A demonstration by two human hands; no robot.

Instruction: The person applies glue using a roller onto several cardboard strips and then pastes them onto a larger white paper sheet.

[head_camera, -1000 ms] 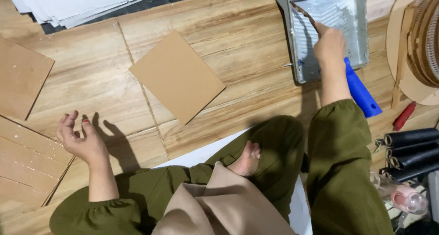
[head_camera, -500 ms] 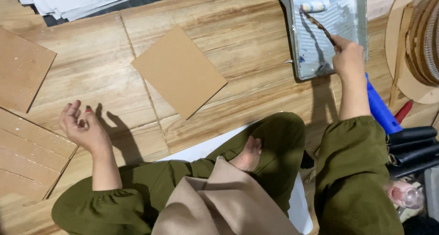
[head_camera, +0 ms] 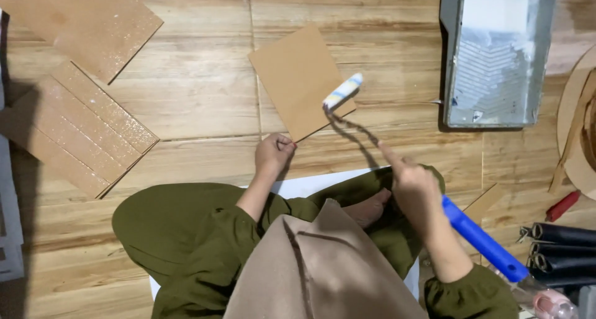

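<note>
Head view: we are holding the brown card [head_camera: 302, 80] by its near corner, left hand [head_camera: 273, 155] pinching it on the floor. Right hand [head_camera: 416, 191] is gripping the blue-handled roller [head_camera: 343, 91], its head hovering at the card's right edge. The coating step looks underway; next the roller must press flat, card held steady.

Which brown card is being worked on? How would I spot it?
Start at the grey paint tray at the top right of the wooden floor. Just left of it lies a plain card; the left hand pins its near corner and a small roller hovers at its edge. The cards at far left glisten.
</note>
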